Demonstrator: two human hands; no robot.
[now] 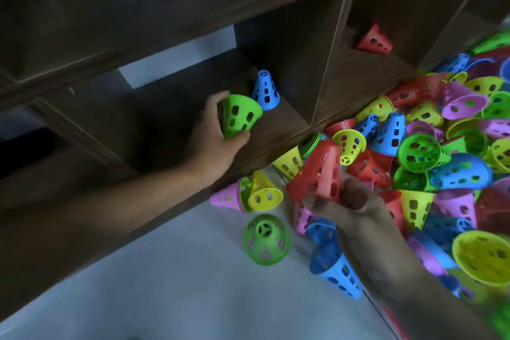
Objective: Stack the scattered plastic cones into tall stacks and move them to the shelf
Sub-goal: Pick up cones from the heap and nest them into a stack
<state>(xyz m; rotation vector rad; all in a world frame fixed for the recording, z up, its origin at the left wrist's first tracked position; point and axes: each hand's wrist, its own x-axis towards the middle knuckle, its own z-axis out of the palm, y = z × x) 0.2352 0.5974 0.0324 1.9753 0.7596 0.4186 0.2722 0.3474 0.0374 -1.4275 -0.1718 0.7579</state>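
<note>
My left hand (214, 130) reaches into a compartment of the dark wooden shelf (278, 130) and grips a green cone (238, 116), held tilted just above the shelf board. A blue cone (265, 90) stands upright right behind it. My right hand (350, 201) holds a red cone (320, 174) by its wide rim above the floor. A big heap of cones (430, 146) in several colours lies on the floor to the right. Another red cone (374, 39) stands in the neighbouring compartment.
Loose cones lie by the shelf's foot: a pink and yellow pair (248, 196), a green one (266, 239), a blue one (336, 270). The pale floor (165, 284) stretches to the lower left. Vertical shelf dividers (329, 63) separate the compartments.
</note>
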